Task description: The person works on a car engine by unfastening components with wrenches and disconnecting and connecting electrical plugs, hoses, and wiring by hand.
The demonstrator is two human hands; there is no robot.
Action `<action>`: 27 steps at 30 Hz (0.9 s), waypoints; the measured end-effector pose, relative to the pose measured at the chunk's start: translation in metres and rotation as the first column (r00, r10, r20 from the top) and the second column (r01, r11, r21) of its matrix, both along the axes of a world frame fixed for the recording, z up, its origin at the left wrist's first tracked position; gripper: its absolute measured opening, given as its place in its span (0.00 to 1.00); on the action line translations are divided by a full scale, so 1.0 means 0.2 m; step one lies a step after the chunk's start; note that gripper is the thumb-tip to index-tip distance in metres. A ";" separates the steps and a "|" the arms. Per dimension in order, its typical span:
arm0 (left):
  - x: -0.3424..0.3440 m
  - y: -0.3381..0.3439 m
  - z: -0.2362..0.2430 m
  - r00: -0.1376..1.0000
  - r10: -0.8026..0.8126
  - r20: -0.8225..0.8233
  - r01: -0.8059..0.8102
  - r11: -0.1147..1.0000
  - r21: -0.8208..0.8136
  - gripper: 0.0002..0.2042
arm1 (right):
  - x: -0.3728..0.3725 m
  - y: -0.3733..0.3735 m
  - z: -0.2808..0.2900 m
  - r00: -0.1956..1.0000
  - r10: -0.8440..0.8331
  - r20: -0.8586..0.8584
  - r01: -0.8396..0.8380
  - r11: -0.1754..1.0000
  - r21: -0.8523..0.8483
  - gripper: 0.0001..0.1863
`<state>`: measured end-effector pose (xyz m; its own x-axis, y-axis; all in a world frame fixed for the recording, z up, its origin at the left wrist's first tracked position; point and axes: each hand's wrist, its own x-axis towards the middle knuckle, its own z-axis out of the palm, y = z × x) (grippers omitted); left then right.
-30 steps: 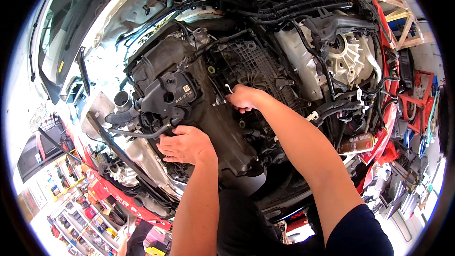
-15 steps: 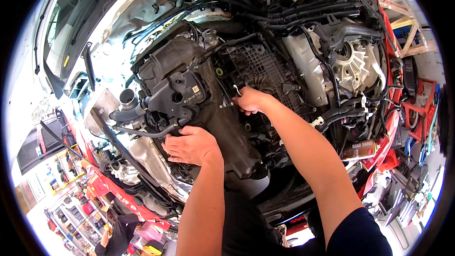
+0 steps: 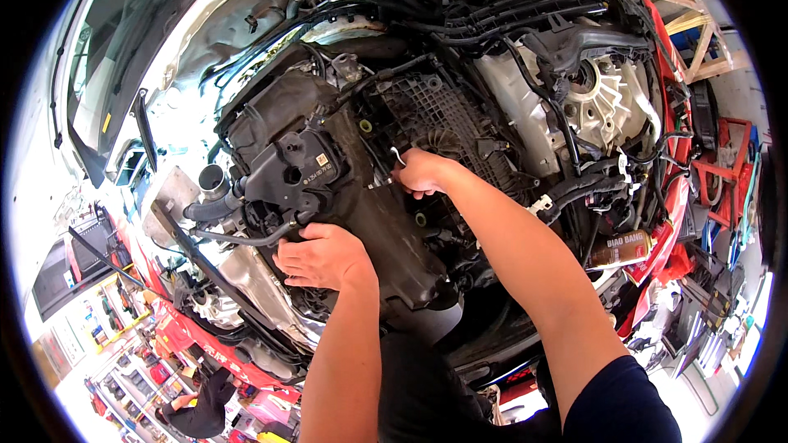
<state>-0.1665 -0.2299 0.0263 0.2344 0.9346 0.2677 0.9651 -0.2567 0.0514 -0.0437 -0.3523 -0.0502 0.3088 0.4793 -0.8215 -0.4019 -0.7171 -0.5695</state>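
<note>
My right hand is closed around a slim silver wrench; only one end shows above my fingers, and the rest is hidden. It works at the gap between the dark engine cover and the black ribbed intake manifold. My left hand lies with its fingers stretched out at the front left edge of the engine, beside a thin black hose. Just beyond it sits a black plastic housing with a small square label.
A brown spray can lies at the right edge of the engine bay. A silver finned casting and cable bundles are at the right. An upright pipe opening is at the left. Another person is at the lower left.
The whole view has shifted slightly, moving the engine a little to the left. My right hand keeps its grip on the wrench at the same gap; my left hand stays by the hose.
</note>
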 end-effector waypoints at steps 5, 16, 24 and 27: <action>-0.02 0.01 -0.03 1.000 0.000 -0.017 0.001 0.998 0.063 0.18 | -0.02 0.03 0.06 0.999 0.019 0.031 -0.016 0.995 -0.101 0.18; 0.00 -0.01 0.00 1.000 0.000 -0.014 0.000 1.000 0.009 0.17 | -0.04 0.05 0.02 0.999 -0.026 0.024 0.029 0.992 -0.124 0.22; -0.03 0.03 -0.08 1.000 -0.026 0.003 0.025 0.985 0.173 0.17 | -0.05 0.03 0.01 0.995 -0.053 0.088 0.054 0.998 -0.013 0.20; -0.04 0.04 -0.08 0.999 -0.021 -0.029 0.026 0.984 0.176 0.17 | -0.04 0.05 0.00 0.998 0.051 0.038 -0.048 0.996 -0.076 0.20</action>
